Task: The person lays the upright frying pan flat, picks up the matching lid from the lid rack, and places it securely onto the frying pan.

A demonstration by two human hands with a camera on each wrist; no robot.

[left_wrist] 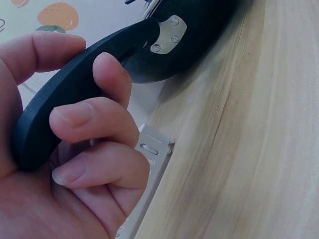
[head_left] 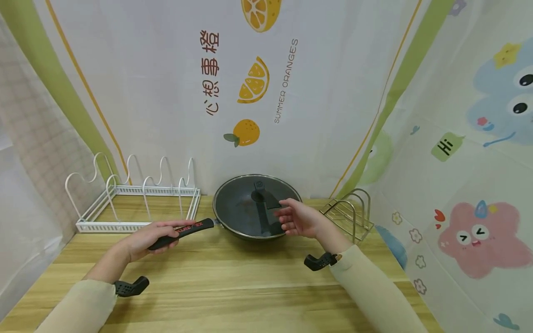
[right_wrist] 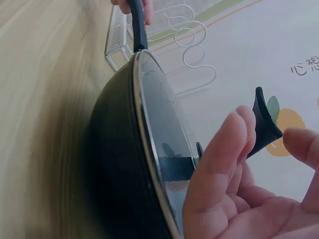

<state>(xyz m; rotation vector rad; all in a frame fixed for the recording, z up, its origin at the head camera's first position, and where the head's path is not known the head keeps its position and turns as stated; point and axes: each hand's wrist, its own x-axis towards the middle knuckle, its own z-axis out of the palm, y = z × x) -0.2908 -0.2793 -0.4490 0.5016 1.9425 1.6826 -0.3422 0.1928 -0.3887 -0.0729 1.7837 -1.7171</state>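
A dark wok (right_wrist: 112, 134) stands on the table with a glass lid (head_left: 235, 201) on it. My left hand (head_left: 151, 237) grips the wok's black handle (left_wrist: 75, 82), fingers curled beneath it and thumb along the top. At the lid's right side is my right hand (head_left: 303, 219), its fingers loosely bent around the black lid knob (right_wrist: 264, 124). The thumb and fingers lie on either side of the knob's tip, with a gap on the thumb side. Whether the fingers behind touch the knob is hidden.
A white wire rack (head_left: 108, 226) stands left of the wok, behind my left hand. On the right, close to my right forearm, is a small gold wire rack (head_left: 354, 222). A printed curtain (head_left: 166, 92) hangs right behind the wok. The wooden table (head_left: 233, 286) extends toward me.
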